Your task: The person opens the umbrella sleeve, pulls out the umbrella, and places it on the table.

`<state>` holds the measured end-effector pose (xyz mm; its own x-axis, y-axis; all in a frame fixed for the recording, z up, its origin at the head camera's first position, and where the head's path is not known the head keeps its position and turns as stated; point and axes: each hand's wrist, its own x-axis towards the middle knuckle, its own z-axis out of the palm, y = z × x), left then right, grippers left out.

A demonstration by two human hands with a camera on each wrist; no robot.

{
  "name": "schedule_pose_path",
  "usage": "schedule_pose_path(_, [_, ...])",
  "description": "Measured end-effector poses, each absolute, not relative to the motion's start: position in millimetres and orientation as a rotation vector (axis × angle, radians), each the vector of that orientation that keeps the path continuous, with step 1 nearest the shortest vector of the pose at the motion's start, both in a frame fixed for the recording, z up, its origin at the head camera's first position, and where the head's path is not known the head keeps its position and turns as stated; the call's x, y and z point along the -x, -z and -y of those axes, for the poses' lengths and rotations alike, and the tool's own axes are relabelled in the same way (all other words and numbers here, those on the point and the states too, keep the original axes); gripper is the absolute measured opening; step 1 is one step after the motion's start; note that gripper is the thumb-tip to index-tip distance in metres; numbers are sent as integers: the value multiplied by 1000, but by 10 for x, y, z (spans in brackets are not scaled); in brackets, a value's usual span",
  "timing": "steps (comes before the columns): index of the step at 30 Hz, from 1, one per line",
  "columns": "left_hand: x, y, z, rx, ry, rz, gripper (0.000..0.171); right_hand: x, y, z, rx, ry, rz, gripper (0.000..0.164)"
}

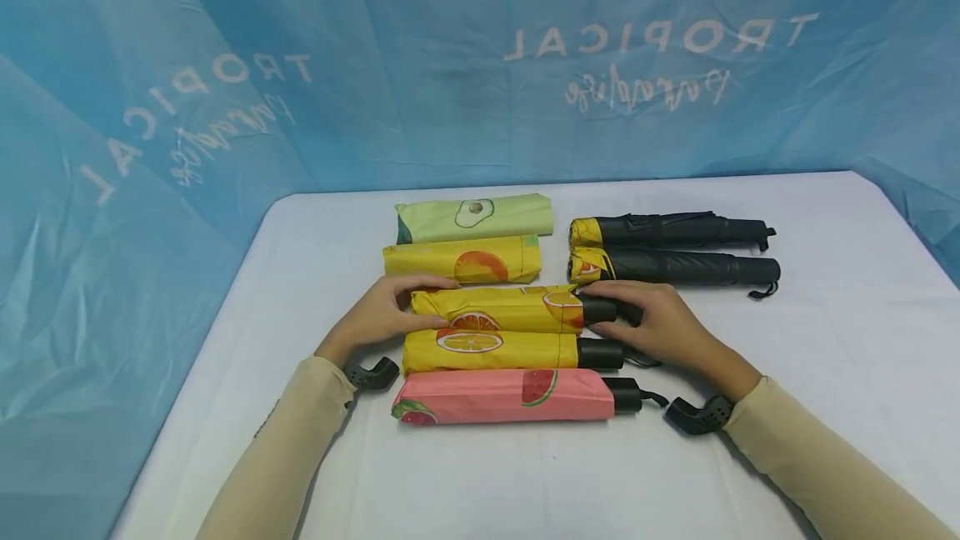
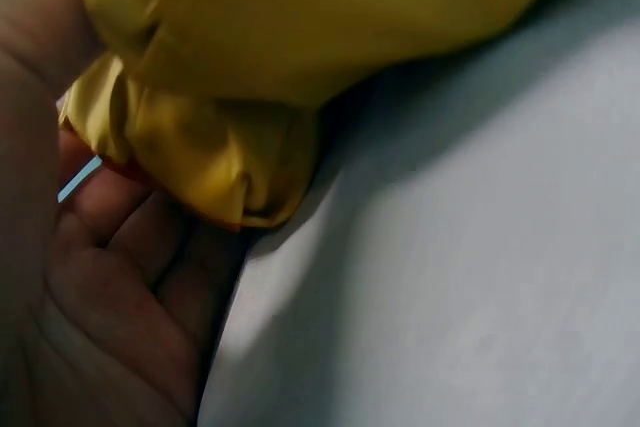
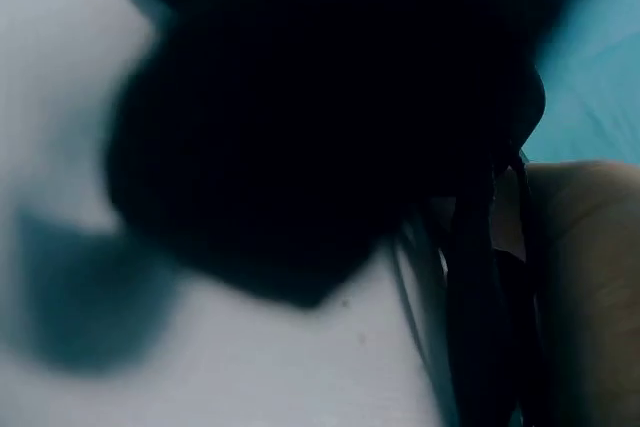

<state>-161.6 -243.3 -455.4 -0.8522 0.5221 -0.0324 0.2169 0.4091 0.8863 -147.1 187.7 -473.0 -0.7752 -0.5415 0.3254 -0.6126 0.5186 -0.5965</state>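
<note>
A folded yellow umbrella with orange-slice print (image 1: 517,307) lies crosswise between my two hands. My left hand (image 1: 375,313) grips its left end, thumb in front and fingers behind. In the left wrist view, bunched yellow fabric (image 2: 215,152) sits against the fingers. At the other end, my right hand (image 1: 663,323) holds the black handle (image 1: 598,309) between thumb and fingers. A dark, blurred shape (image 3: 300,147) fills much of the right wrist view. Directly in front lies a second yellow orange-print umbrella (image 1: 517,351), then a pink watermelon-print umbrella (image 1: 480,397).
Behind the hands lie a yellow umbrella with an orange fruit (image 1: 420,261) and a green avocado-print one (image 1: 442,222). Two black-covered umbrellas (image 1: 675,230) with yellow ends lie at the back right. A white-covered table (image 1: 525,482) meets a blue printed curtain (image 1: 450,132).
</note>
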Motion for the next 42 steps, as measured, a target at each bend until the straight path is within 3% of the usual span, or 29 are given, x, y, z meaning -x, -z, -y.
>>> schedule_pose_path(7, [1626,4583,2446,-689,-1444,-2376,51,1496,4796,-1828,-1023,-1078,2586,59])
schedule_pose_path(24, [1634,4660,2468,-608,-1549,-2289,56,1393,4738,-1775,-844,-1225,2581,49])
schedule_pose_path(42, [1624,4620,2441,-523,-1747,-2092,62,1302,4614,-1786,-678,-1673,2602,39])
